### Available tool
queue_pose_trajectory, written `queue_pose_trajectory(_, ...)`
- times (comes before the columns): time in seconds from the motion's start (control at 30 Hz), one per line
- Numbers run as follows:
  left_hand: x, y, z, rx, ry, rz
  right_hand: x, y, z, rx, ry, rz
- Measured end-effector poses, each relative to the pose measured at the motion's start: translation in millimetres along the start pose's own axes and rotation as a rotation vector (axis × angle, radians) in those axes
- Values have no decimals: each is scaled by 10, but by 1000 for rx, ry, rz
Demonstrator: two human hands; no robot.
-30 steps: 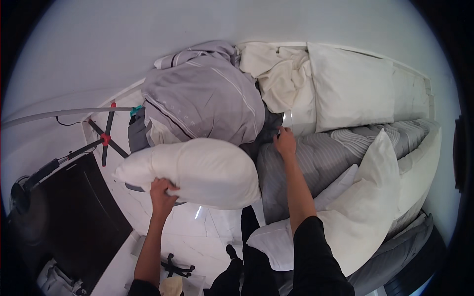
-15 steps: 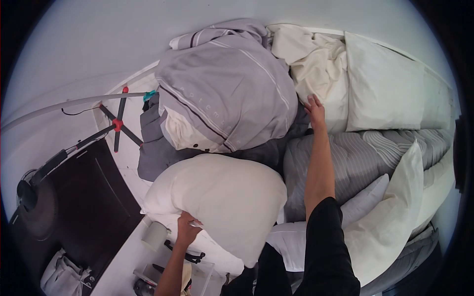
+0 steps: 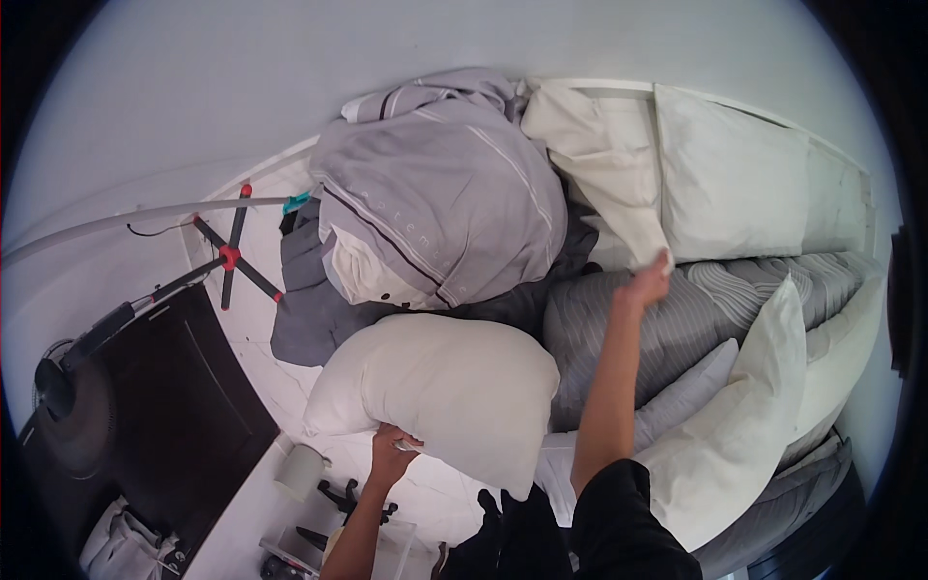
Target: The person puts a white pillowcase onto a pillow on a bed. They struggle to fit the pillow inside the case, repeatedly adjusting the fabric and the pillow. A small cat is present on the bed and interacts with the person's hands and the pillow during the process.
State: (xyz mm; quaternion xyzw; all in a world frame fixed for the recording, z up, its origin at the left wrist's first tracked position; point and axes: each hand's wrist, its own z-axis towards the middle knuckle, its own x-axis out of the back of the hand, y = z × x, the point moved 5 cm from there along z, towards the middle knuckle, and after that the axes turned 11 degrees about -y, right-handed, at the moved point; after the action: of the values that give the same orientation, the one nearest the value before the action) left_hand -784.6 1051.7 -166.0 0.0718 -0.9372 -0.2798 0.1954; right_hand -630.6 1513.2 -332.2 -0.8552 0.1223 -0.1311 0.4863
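Observation:
A plump white pillow [image 3: 454, 387] hangs in front of me above the pale tiled floor. My left hand [image 3: 393, 456] is closed on its near lower edge, pinching the fabric. Farther off to the right, my right hand [image 3: 648, 282], slightly blurred, grips the lower end of a crumpled cream cloth [image 3: 614, 184]. That cloth stretches from the far wall side down to my fingers. Beside it a white pillow [image 3: 739, 184] leans at the back. Left of the cloth lies a big bundled grey-lilac duvet [image 3: 440, 193] with dark and white stripes.
A grey patterned comforter [image 3: 696, 309] and another white pillow [image 3: 744, 425] pile up on the right. At left are a red-and-black stand base [image 3: 229, 256], a dark tabletop [image 3: 155, 406] with a fan [image 3: 72, 411], and a white bin [image 3: 302, 472].
My right hand has closed on the cream cloth and drawn its end toward me and to the right. The pillow in my left hand has shifted slightly right.

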Motion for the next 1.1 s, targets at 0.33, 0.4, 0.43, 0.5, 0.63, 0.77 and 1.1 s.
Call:
queue_pose_trajectory(0.33,102,389,-241,-200,43,234,586,-2996,-1327,745,-68,37)
queue_pose_trajectory(0.4,130,523,-240,-241,39,259,640,-2554,-1456,619,-378,-405)
queue_pose_trajectory(0.43,142,585,-241,-259,36,272,604,-2355,-1608,678,-570,-636)
queue_pose_trajectory(0.5,171,729,-269,-294,18,266,364,-2097,-2372,857,-1169,-1052)
queue_pose_trajectory(0.63,313,834,-390,-303,-132,163,873,-1601,-3540,914,-1417,-1076)
queue_pose_trajectory(0.77,394,364,-536,-218,-234,-300,1452,-1588,-4357,940,-1383,-893)
queue_pose_trajectory(1.1,304,-238,-938,-404,-270,45,1579,-1012,-5268,125,-1232,-815)
